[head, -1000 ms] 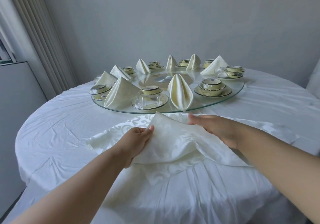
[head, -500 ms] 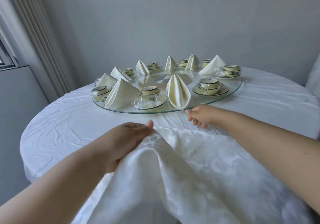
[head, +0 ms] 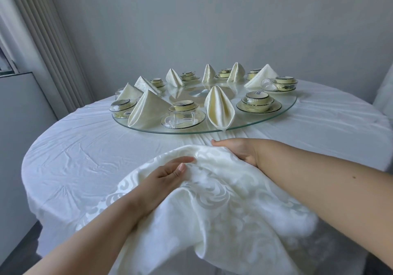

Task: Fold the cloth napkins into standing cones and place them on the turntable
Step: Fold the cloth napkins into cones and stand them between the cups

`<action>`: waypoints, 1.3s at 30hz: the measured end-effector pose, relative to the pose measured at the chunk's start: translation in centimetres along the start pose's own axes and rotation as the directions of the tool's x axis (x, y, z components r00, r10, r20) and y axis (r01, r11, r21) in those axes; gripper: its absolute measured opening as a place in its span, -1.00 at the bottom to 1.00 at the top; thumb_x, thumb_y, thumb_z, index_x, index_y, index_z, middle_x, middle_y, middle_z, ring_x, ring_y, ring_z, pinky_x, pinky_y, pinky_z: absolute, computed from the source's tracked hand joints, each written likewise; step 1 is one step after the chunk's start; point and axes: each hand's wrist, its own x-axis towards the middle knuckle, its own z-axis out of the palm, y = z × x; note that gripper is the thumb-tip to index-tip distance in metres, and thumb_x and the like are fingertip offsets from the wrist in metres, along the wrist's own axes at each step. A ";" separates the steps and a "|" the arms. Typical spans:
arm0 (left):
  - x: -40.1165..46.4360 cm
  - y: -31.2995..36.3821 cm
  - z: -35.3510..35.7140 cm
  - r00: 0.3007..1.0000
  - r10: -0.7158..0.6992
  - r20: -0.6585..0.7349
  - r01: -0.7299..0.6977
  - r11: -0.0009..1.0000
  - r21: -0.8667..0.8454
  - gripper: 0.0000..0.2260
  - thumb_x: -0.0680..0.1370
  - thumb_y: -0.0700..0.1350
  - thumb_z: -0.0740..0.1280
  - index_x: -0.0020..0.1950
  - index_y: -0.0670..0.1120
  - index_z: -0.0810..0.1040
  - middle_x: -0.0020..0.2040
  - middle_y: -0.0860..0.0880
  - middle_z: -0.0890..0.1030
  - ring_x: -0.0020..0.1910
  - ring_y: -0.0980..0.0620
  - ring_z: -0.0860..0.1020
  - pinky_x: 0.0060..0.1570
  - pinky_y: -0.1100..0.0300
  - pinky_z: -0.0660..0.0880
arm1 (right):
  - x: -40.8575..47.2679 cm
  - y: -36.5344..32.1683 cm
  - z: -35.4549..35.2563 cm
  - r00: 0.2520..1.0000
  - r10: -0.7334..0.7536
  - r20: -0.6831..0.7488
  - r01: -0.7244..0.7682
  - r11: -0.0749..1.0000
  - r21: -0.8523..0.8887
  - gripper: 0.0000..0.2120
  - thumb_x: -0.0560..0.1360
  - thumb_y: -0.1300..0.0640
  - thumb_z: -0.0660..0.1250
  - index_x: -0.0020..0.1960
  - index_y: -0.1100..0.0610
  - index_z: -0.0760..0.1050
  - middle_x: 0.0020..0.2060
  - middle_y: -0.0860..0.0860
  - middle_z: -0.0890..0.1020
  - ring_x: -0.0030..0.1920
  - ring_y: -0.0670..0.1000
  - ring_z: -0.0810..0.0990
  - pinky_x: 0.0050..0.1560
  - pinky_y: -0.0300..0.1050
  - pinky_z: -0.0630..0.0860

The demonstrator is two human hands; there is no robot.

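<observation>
Now that you have lifted the napkin [head: 217, 200] off the table into a loose heap at lower centre, your left hand [head: 168, 172] and right hand [head: 240, 151] pinch its top edge, so folding has barely begun, the turntable [head: 276, 115] waiting above.

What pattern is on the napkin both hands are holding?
A tone-on-tone scroll damask, cream-white, on the napkin; the head view shows it.
</observation>
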 end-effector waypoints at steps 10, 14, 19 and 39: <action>0.2 0.9 0.1 0.994 -0.006 0.113 0.024 0.987 -0.160 -0.64 0.56 0.08 0.23 0.24 -0.05 0.60 0.22 -0.07 0.61 0.23 -0.04 0.55 0.21 0.07 0.43 | -3.8 -3.1 -0.6 0.782 -0.400 -0.478 0.027 0.787 -0.616 -0.23 0.53 -0.39 -0.13 -0.15 0.24 0.53 -0.26 0.17 0.63 -0.31 0.10 0.59 -0.22 -0.14 0.47; 0.1 1.6 1.0 0.991 0.081 0.111 -0.086 0.995 0.044 -0.69 0.65 -0.09 0.09 0.13 -0.16 0.59 -0.19 0.12 0.62 -0.26 0.29 0.52 -0.14 0.45 0.39 | -5.8 -5.2 -3.3 0.574 -0.703 -0.419 -0.051 0.480 -0.876 -0.28 0.56 -0.33 -0.17 -0.36 0.19 0.42 -0.42 0.16 0.61 -0.31 0.16 0.61 -0.14 -0.08 0.46; 0.8 2.5 0.8 0.996 0.034 0.080 -0.044 0.992 0.121 -0.64 0.56 0.13 0.16 -0.34 -0.01 0.48 -0.38 -0.01 0.18 -0.43 0.11 0.11 -0.45 0.30 0.12 | -5.3 -3.6 -5.4 0.608 -0.714 -0.347 -0.048 0.403 -0.914 -0.42 0.55 -0.32 -0.09 -0.17 0.15 0.39 -0.17 0.09 0.55 -0.05 0.13 0.54 0.05 0.04 0.46; 3.1 4.9 0.5 0.999 0.054 -0.004 -0.052 0.936 -0.347 -0.68 0.60 -0.03 0.14 -0.06 -0.14 0.65 -0.14 -0.15 0.67 -0.21 -0.02 0.64 -0.22 0.20 0.58 | -5.7 3.5 0.7 0.937 -0.193 0.290 0.098 0.944 0.314 -0.35 0.29 -0.11 0.51 0.25 0.25 0.54 0.18 0.18 0.59 0.19 0.16 0.56 0.25 0.05 0.47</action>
